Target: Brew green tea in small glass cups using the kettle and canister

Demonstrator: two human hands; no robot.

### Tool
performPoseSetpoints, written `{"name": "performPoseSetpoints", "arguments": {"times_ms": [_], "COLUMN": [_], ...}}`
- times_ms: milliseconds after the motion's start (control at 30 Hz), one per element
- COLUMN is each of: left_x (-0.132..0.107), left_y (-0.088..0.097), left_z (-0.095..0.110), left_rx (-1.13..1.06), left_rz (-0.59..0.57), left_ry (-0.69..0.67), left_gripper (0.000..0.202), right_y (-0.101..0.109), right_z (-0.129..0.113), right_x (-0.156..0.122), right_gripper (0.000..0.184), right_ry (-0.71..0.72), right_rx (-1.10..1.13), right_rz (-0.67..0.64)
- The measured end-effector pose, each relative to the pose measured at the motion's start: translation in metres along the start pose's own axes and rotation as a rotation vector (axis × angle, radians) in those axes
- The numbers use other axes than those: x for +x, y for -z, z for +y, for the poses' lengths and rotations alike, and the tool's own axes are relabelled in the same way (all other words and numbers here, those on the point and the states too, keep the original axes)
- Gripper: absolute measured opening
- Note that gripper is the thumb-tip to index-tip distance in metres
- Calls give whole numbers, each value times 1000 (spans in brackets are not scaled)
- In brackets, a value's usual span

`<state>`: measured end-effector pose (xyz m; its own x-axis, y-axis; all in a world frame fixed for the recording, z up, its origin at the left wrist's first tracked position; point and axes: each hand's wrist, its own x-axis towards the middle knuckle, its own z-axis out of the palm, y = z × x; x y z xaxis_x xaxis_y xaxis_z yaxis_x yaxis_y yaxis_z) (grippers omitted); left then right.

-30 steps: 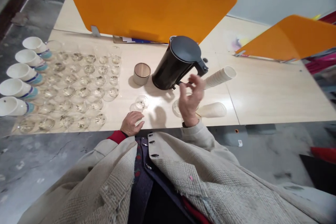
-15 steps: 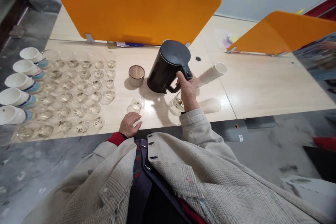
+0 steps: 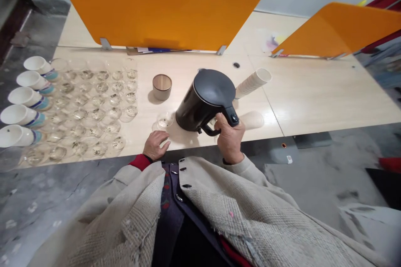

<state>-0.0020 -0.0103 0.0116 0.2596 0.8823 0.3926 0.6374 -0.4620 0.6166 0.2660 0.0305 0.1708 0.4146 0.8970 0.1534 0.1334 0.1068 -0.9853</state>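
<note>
My right hand (image 3: 231,138) is wrapped round the handle of a black electric kettle (image 3: 203,100), lid on, held over the table near its front edge. Just left of the kettle stands a small clear cup (image 3: 164,121) with dark bits at its bottom. My left hand (image 3: 156,145) lies at the table edge close to that cup, fingers loosely spread and holding nothing. Behind the cup is a round wood-toned container (image 3: 162,86). The kettle and my right hand hide most of a clear vessel that stands under them.
Rows of clear cups (image 3: 97,114) with dark bits fill the left of the table (image 3: 313,91). White paper cups (image 3: 23,96) line its left end. A stack of paper cups (image 3: 253,83) lies right of the kettle. Orange partitions (image 3: 163,8) stand behind, with papers (image 3: 153,50) below.
My right hand has brought the kettle nearer to me and slightly right, so it now covers the clear vessel. My left hand has stayed almost where it was.
</note>
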Motion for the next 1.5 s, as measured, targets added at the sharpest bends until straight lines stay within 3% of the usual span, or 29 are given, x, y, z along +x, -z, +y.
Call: {"name": "performPoseSetpoints", "arguments": {"times_ms": [200, 400, 600, 733, 933, 1200, 1500], "left_x": [-2, 2, 28, 37, 35, 31, 27], "left_y": [-1, -5, -9, -6, -6, -9, -9], "left_z": [-1, 14, 50, 67, 82, 90, 94], "left_rx": [-10, -156, -519, -708, -809, -870, -985], "left_rz": [-22, -54, -224, -277, -295, -383, -399], "left_ry": [-34, -59, 68, 90, 105, 272, 396], "left_gripper": [36, 85, 122, 114, 97, 78, 91], "right_y": [34, 59, 68, 69, 62, 43, 25], "right_z": [-19, -42, -69, -86, -109, -125, -128], "right_x": [-34, -51, -55, -53, -44, -34, -27], "right_gripper": [50, 36, 28, 24, 32, 44, 52], "right_ry": [-55, 2, 36, 38, 11, -17, -22], "right_rx": [-98, -264, -333, -389, -500, -622, -653], "right_rz": [17, -20, -142, -218, -330, -423, -480]}}
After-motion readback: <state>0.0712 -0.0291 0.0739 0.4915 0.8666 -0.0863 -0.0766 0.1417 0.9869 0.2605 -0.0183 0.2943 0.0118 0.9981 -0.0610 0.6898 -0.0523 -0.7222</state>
